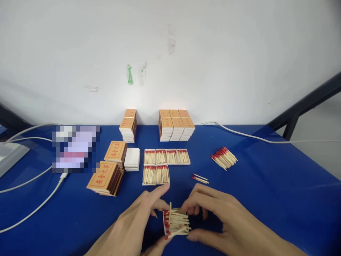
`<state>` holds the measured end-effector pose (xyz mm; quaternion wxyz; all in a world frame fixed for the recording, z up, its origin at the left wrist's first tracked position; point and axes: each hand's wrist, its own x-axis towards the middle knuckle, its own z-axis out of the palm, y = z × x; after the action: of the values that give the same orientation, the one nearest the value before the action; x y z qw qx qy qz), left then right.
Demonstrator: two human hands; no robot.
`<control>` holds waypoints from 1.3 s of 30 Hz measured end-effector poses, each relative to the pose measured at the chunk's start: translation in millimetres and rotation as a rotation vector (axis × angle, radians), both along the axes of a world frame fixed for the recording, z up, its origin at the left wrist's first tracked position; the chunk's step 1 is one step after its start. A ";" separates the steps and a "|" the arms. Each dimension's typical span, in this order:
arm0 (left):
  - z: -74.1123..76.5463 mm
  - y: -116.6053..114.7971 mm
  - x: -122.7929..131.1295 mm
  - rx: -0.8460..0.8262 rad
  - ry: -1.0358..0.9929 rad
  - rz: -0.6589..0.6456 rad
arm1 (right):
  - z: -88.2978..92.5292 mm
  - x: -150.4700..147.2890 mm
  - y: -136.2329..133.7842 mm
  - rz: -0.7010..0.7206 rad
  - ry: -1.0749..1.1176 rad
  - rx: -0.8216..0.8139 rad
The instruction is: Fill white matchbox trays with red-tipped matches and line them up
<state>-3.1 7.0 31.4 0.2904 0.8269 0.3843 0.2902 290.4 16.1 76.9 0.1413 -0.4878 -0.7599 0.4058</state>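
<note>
Head | left hand (137, 218), right hand (220, 209) flank match-filled tray (182, 233) | grip unclear

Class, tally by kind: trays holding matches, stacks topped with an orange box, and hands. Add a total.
Match trays: 7
Orange-topped stacks: 10
Hands: 2 (left hand, right hand)
Total: 19

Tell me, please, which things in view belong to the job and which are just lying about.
Likely the job:
- nearest tray of matches
- six other filled trays
- loose matches
- white stack
- orange-topped stacks

Seemingly just lying about:
- pixelated item
- white cables
- pale object, left edge
</note>
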 end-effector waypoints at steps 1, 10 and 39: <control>0.5 0.1 0.2 -0.010 -0.004 -0.006 | -1.4 -1.3 0.8 -0.001 0.014 -0.016; -2.7 1.9 1.3 0.032 -0.046 -0.011 | 5.8 -3.4 7.8 -0.015 0.122 0.005; -2.0 2.4 4.0 0.066 -0.037 -0.006 | -0.6 -13.7 -1.0 0.069 -0.001 0.360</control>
<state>1.0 9.5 29.4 0.2710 0.8316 0.3667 0.3171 276.7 15.1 76.3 0.2117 -0.4284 -0.8367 0.2677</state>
